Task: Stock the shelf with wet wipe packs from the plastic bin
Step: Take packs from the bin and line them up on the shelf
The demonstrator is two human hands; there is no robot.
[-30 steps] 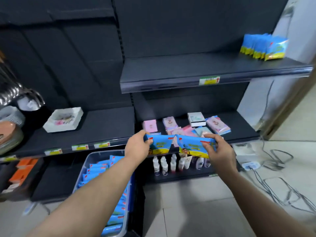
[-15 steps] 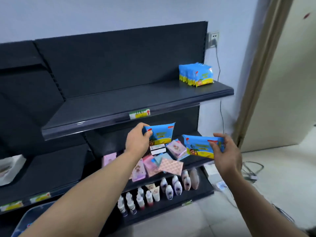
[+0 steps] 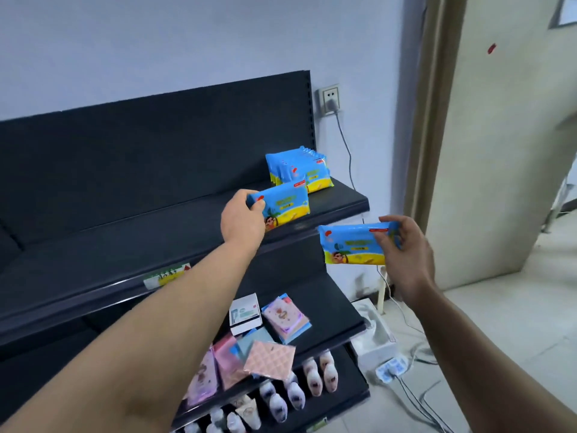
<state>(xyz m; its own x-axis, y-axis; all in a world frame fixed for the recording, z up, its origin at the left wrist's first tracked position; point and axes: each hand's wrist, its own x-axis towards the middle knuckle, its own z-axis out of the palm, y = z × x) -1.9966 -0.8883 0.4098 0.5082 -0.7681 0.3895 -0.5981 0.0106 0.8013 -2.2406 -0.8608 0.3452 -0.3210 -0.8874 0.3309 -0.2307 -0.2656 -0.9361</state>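
My left hand (image 3: 242, 218) grips a blue and yellow wet wipe pack (image 3: 285, 206) by its left end, holding it over the top shelf (image 3: 131, 248), just in front of a row of several matching packs (image 3: 301, 168) that stand upright at the shelf's right end. My right hand (image 3: 404, 245) pinches a second wet wipe pack (image 3: 351, 246) by its right end, off the shelf's right front corner and lower than the first. The plastic bin is out of view.
A lower shelf (image 3: 337, 314) carries small boxes and pink and blue tissue packs (image 3: 285, 317). Below it stand small white bottles (image 3: 299, 389). A wall socket (image 3: 329, 100) with a cable, a white box (image 3: 374, 339) and loose cables on the floor, and a door frame (image 3: 434, 104) lie to the right.
Both hands rose from the middle shelf level to the top shelf, each holding its pack. The left pack now hangs over the top shelf near the standing row; the view swung up and right.
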